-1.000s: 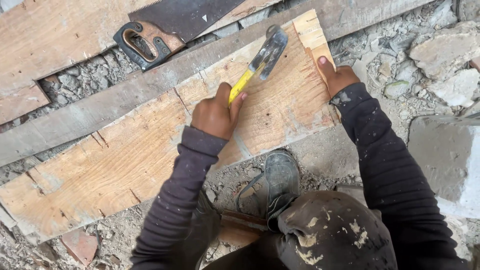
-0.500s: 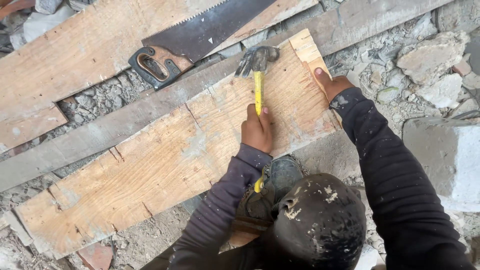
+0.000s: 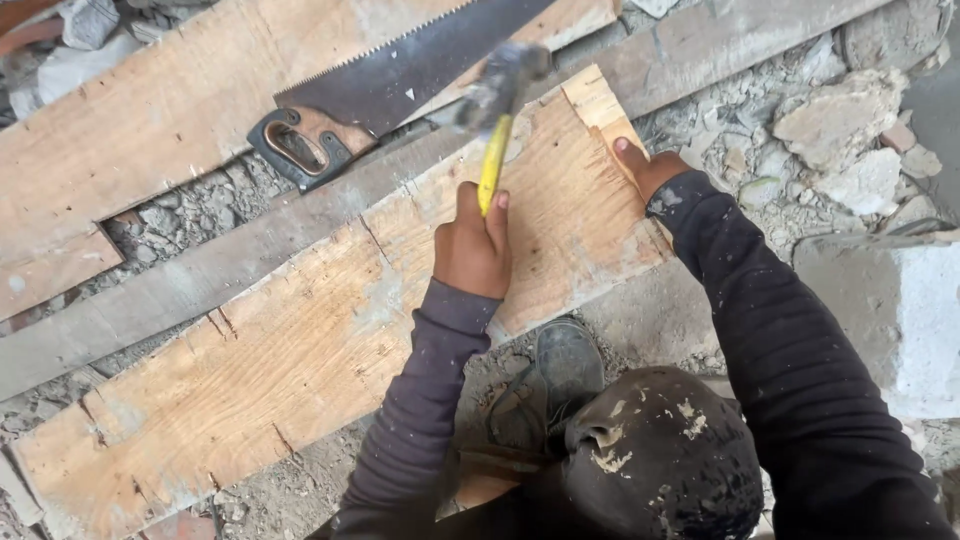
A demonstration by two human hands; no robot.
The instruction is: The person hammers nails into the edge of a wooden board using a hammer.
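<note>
Down on the rubble-strewn ground (image 3: 760,110), the left hand (image 3: 472,250) has its fingers clenched around the yellow handle of a steel-headed hammer (image 3: 494,165), whose blurred head hangs above the far edge of a long pale splintered wooden plank (image 3: 300,350). Meanwhile the right hand (image 3: 648,170) presses flat on the plank's far right corner, fingers spread and grasping nothing. Just beyond the plank, a dark-bladed handsaw with a brown wooden grip (image 3: 340,110) lies across a grey weathered board (image 3: 200,280) and another pale plank.
</note>
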